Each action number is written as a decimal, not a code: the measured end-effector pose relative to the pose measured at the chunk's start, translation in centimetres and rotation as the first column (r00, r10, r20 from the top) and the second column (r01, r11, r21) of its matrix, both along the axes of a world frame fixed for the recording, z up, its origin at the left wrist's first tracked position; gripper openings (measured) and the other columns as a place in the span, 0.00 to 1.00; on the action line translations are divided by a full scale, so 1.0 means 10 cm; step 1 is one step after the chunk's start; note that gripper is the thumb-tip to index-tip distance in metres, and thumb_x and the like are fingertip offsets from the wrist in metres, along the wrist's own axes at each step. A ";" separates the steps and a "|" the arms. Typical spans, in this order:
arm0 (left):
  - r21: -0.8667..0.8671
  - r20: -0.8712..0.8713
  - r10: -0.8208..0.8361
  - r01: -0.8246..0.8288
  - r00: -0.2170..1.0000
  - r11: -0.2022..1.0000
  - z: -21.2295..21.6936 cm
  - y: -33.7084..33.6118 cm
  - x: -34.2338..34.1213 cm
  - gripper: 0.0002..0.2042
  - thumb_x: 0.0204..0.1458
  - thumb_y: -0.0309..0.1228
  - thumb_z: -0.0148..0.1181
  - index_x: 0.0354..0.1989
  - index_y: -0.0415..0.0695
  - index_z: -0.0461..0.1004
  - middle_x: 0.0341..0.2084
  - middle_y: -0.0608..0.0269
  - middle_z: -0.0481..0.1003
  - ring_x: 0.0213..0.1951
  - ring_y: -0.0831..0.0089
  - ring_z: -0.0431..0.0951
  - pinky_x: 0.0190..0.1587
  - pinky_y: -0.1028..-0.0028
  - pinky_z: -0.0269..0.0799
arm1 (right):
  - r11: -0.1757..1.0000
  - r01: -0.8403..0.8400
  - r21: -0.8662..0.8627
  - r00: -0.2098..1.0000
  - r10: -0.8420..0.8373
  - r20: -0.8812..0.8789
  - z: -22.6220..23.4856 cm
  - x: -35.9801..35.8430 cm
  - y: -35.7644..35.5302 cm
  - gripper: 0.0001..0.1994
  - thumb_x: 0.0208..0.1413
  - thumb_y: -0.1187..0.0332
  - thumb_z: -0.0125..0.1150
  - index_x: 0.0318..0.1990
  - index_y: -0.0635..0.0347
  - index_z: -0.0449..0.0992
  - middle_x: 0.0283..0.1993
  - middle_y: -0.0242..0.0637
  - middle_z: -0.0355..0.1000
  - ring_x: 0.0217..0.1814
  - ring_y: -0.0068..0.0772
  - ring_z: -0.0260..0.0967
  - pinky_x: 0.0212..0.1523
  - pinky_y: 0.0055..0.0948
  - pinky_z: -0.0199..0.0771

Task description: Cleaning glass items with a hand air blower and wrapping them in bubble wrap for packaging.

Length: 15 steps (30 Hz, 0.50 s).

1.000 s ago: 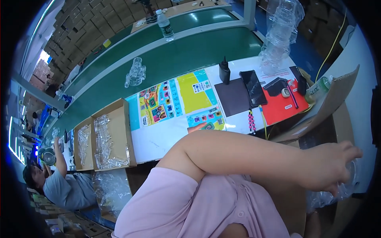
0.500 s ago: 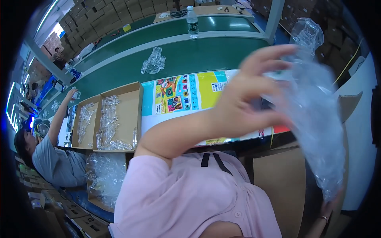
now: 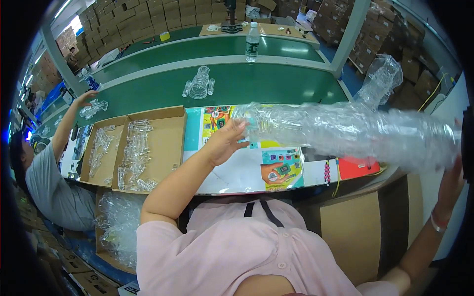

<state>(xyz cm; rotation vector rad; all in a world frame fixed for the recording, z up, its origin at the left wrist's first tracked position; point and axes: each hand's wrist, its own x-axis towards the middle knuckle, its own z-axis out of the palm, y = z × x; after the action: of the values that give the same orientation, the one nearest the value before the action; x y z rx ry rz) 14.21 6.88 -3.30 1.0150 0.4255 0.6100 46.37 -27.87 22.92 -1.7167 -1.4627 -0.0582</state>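
Note:
A long, crinkled clear plastic bag [image 3: 340,130] is stretched nearly level across the right half of the view, above the worktop. My left hand [image 3: 224,143] grips its left end with bent fingers and thumb. At the far right, my right hand [image 3: 450,185] holds the other end from below, its fingers partly hidden by the plastic and the dark rim. What the bag contains, if anything, I cannot make out. Below it lies a printed white cardboard sheet [image 3: 227,172]. On the green belt stands a clear piece with side tubes [image 3: 199,85].
Left of me, an open carton [image 3: 170,148] holds clear tubular parts, beside a similar carton [image 3: 111,170]. Below is a box of clear plastic bags [image 3: 118,222]. A co-worker [image 3: 54,182] reaches toward the belt [image 3: 266,81]. A water bottle [image 3: 252,43] stands farther back.
The bag has swung from a steep slant to nearly level. My left hand has moved left and down with its end, while my right hand has come up on the right.

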 end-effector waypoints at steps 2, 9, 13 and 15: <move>0.067 -0.095 -0.010 0.016 0.995 0.998 -0.09 0.11 -0.04 0.18 0.56 0.42 0.46 0.51 0.46 0.60 0.49 0.63 0.63 0.51 0.72 0.64 0.50 0.66 0.61 | 0.984 0.117 0.134 0.922 -0.158 0.355 0.13 0.15 0.31 0.23 0.58 0.69 0.41 0.61 0.64 0.51 0.61 0.45 0.54 0.59 0.36 0.57 0.52 0.24 0.63; -0.048 -0.053 -0.076 0.073 0.996 0.996 -0.22 0.33 -0.14 0.20 0.59 0.41 0.38 0.52 0.40 0.61 0.45 0.58 0.71 0.44 0.66 0.73 0.46 0.66 0.69 | 0.882 -0.246 0.402 0.968 0.207 0.139 0.48 -0.48 1.99 0.24 0.57 0.62 0.50 0.59 0.60 0.58 0.50 0.38 0.65 0.47 0.25 0.63 0.51 0.21 0.60; -0.195 -0.012 -0.124 0.119 0.992 0.974 -0.30 0.45 -0.01 0.20 0.59 0.41 0.36 0.52 0.40 0.61 0.45 0.57 0.70 0.46 0.65 0.72 0.49 0.62 0.68 | 0.815 -0.514 0.267 0.797 0.569 -0.204 0.63 -0.48 2.35 0.26 0.59 0.66 0.45 0.62 0.66 0.48 0.56 0.38 0.59 0.54 0.23 0.61 0.51 0.23 0.60; -0.253 -0.052 -0.148 0.131 0.988 0.959 -0.36 0.53 0.05 0.20 0.60 0.41 0.36 0.52 0.41 0.61 0.46 0.58 0.70 0.46 0.65 0.72 0.49 0.61 0.68 | 0.780 -0.595 0.192 0.761 0.624 -0.177 0.64 -0.47 2.43 0.28 0.58 0.65 0.46 0.62 0.68 0.47 0.56 0.38 0.59 0.55 0.23 0.60 0.53 0.23 0.58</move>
<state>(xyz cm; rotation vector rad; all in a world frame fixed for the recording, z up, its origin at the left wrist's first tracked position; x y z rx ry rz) 14.70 12.20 -6.87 0.8189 0.4756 0.3835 41.65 -3.61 29.37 -1.0290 -1.7295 0.3860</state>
